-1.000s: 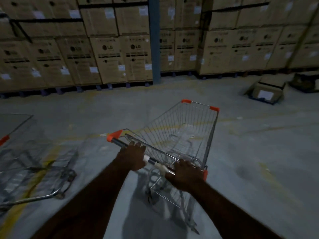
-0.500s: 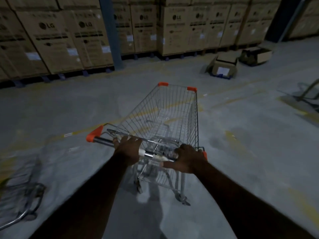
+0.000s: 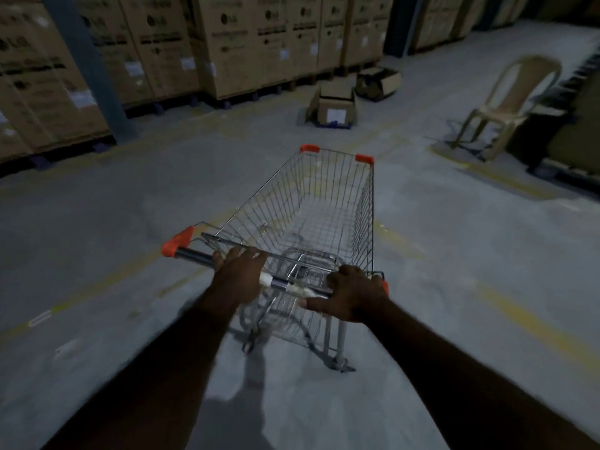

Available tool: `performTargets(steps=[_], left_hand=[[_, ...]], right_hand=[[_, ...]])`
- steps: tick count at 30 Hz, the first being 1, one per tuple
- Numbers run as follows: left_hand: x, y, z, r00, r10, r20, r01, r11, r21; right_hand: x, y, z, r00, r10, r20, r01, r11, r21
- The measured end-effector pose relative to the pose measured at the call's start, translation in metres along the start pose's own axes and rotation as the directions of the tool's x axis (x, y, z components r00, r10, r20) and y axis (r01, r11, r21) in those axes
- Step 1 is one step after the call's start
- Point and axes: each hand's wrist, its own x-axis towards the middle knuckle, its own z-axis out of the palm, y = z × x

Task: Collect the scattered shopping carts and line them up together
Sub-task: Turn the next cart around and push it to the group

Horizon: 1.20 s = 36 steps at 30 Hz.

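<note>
A wire shopping cart (image 3: 311,216) with orange corner caps stands on the concrete floor right in front of me, its basket empty. My left hand (image 3: 238,274) grips the left part of the cart's metal handle bar (image 3: 194,255). My right hand (image 3: 352,295) grips the bar near its right end, thumb stretched along it. The cart points away from me towards the boxes on the floor. No other cart is in view.
Stacked cardboard cartons (image 3: 227,43) on pallets line the far wall, with a blue steel column (image 3: 87,69) at the left. Two open boxes (image 3: 336,103) lie on the floor ahead. A beige plastic chair (image 3: 509,99) stands at the right beside dark pallets.
The cart and my view have swung to the right. The other cart at the left has left the view, and the chair has come into view on the right. Both hands stay on the handle.
</note>
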Motion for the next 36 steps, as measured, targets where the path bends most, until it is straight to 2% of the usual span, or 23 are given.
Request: performTargets(steps=[7, 19, 30, 36], left_hand=[[0.038, 0.024, -0.012, 0.973, 0.232, 0.005, -0.232, 0.972, 0.046], [0.093, 0.065, -0.020, 0.876, 0.480, 0.051, -0.483, 0.869, 0.106], [0.082, 0.174, -0.030, 0.753, 0.652, 0.089, -0.658, 0.750, 0.068], [0.067, 0.238, -0.041, 0.694, 0.684, 0.224, -0.697, 0.717, -0.031]], right_hand=[[-0.016, 0.015, 0.001, 0.983, 0.184, -0.014, -0.183, 0.982, 0.044], [-0.043, 0.011, 0.001, 0.886, 0.463, 0.016, -0.459, 0.873, 0.163], [-0.098, 0.085, 0.017, 0.794, 0.608, 0.021, -0.595, 0.769, 0.232], [-0.136, 0.127, 0.027, 0.724, 0.689, 0.024, -0.665, 0.688, 0.290]])
